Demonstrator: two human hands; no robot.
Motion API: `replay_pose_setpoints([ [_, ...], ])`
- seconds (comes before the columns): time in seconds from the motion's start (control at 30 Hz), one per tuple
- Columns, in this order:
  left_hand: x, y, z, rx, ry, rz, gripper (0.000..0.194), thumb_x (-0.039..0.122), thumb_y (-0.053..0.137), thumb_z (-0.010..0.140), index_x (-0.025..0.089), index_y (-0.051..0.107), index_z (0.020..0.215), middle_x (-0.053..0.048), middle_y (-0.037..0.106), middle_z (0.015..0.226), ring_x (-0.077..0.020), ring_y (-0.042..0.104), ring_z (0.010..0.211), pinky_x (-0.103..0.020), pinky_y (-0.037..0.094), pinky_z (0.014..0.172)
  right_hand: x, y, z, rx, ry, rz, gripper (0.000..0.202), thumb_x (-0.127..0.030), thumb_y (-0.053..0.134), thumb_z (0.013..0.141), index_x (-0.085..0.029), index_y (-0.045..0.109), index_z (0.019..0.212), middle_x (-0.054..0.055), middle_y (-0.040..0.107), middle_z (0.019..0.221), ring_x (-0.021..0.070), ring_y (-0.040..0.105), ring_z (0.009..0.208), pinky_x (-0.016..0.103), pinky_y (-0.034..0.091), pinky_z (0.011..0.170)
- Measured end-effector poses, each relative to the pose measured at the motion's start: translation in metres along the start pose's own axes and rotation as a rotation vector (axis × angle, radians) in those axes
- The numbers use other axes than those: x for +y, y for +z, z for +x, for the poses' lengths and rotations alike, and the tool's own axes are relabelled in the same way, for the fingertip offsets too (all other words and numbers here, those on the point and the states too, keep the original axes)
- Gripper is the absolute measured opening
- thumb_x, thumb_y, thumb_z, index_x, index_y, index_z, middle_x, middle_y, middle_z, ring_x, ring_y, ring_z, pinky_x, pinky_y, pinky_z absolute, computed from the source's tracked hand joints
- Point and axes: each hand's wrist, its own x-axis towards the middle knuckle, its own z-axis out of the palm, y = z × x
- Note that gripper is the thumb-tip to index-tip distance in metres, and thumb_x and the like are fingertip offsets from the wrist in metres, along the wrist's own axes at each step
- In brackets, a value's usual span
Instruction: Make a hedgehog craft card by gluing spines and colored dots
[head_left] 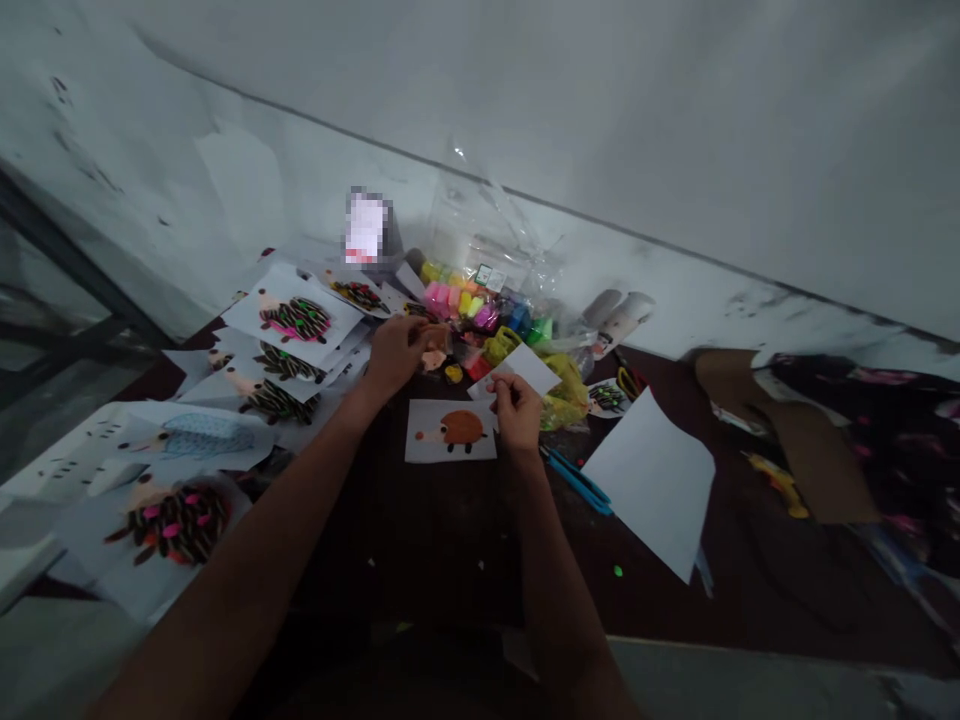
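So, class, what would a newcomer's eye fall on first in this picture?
Probably the bright, pixelated patch against the wall, too blurred to name, and the multicoloured modelling clay at the back of the dark table. Next might come the brown hedgehog picture beside the right hand, then the spiky hedgehog pictures piled on the left.

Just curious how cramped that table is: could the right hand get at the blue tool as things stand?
Probably yes: the blue tool lies on the table close to the right hand and looks uncovered. That hand is at a small white card and may need to leave that first.
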Motion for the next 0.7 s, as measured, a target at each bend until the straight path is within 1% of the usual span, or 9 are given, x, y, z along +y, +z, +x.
replay_pose_setpoints([
  [0.07,0.006,0.005,0.011,-0.022,0.002,0.112,0.030,0.035,0.054,0.097,0.016,0.072,0.109,-0.014,0.069,0.111,-0.0281,0.063,0.105,-0.037,0.048,0.093,0.000,-0.005,0.001,0.011,-0.008,-0.004,0.029,-0.038,0.051,0.089,-0.017,0.070,0.094,0.002,0.073,0.080,0.0116,0.056,0.052,0.024,0.047,0.055],
  [0.13,0.012,0.006,0.017,-0.098,-0.011,0.246,0.035,0.035,0.051,0.099,0.014,0.068,0.121,-0.018,0.065,0.123,-0.0312,0.064,0.105,-0.039,0.050,0.087,0.001,-0.009,0.002,0.016,-0.022,-0.021,0.029,-0.038,0.050,0.089,-0.017,0.070,0.095,0.003,0.073,0.080,0.0125,0.057,0.054,0.025,0.048,0.056],
  [0.2,0.016,0.004,0.018,-0.171,0.013,0.350,0.039,0.028,0.050,0.098,0.015,0.061,0.134,-0.021,0.059,0.134,-0.0329,0.065,0.105,-0.038,0.051,0.080,0.005,-0.014,0.001,0.022,-0.033,-0.062,0.028,-0.036,0.052,0.089,-0.017,0.071,0.097,0.003,0.073,0.081,0.0140,0.059,0.058,0.026,0.049,0.058],
  [0.27,0.019,-0.001,0.016,-0.168,0.066,0.390,0.044,0.018,0.049,0.096,0.015,0.057,0.139,-0.021,0.055,0.141,-0.0327,0.064,0.107,-0.038,0.051,0.078,0.009,-0.019,-0.001,0.011,-0.047,-0.123,0.026,-0.033,0.053,0.088,-0.017,0.071,0.098,0.005,0.074,0.083,0.0156,0.063,0.063,0.027,0.050,0.062],
  [0.37,0.021,-0.006,0.002,-0.105,0.119,0.380,0.034,0.016,0.046,0.096,0.015,0.065,0.125,-0.020,0.060,0.132,-0.0316,0.064,0.108,-0.039,0.051,0.084,0.015,-0.025,-0.006,-0.054,-0.094,-0.217,0.024,-0.029,0.054,0.088,-0.017,0.073,0.097,0.006,0.075,0.084,0.0176,0.066,0.069,0.029,0.052,0.067],
  [0.47,0.021,-0.002,-0.023,-0.162,0.145,0.365,0.027,0.023,0.047,0.098,0.017,0.073,0.098,-0.014,0.069,0.104,-0.0288,0.065,0.099,-0.038,0.050,0.085,0.017,-0.032,-0.010,-0.104,-0.159,-0.292,0.022,-0.029,0.055,0.089,-0.019,0.074,0.092,0.006,0.076,0.081,0.0181,0.067,0.069,0.030,0.052,0.071],
  [0.5,0.020,0.000,-0.031,-0.217,0.158,0.340,0.027,0.023,0.047,0.098,0.018,0.074,0.098,-0.013,0.070,0.098,-0.0280,0.065,0.097,-0.037,0.050,0.085,0.017,-0.035,-0.011,-0.108,-0.178,-0.312,0.022,-0.030,0.055,0.089,-0.020,0.074,0.090,0.006,0.076,0.080,0.0182,0.067,0.069,0.030,0.052,0.071],
  [0.6,0.013,0.007,-0.053,-0.321,0.135,0.329,0.029,0.018,0.048,0.094,0.018,0.077,0.097,-0.013,0.072,0.099,-0.0279,0.064,0.097,-0.040,0.050,0.087,0.018,-0.042,-0.012,-0.107,-0.217,-0.345,0.023,-0.035,0.055,0.090,-0.021,0.073,0.085,0.005,0.075,0.076,0.0181,0.065,0.068,0.029,0.051,0.069],
  [0.7,0.005,0.011,-0.063,-0.389,0.123,0.330,0.028,0.017,0.052,0.089,0.019,0.078,0.100,-0.014,0.070,0.106,-0.0295,0.061,0.104,-0.043,0.050,0.091,0.019,-0.044,-0.014,-0.084,-0.236,-0.344,0.030,-0.042,0.054,0.092,-0.020,0.071,0.080,0.006,0.073,0.072,0.0177,0.062,0.061,0.029,0.049,0.064],
])
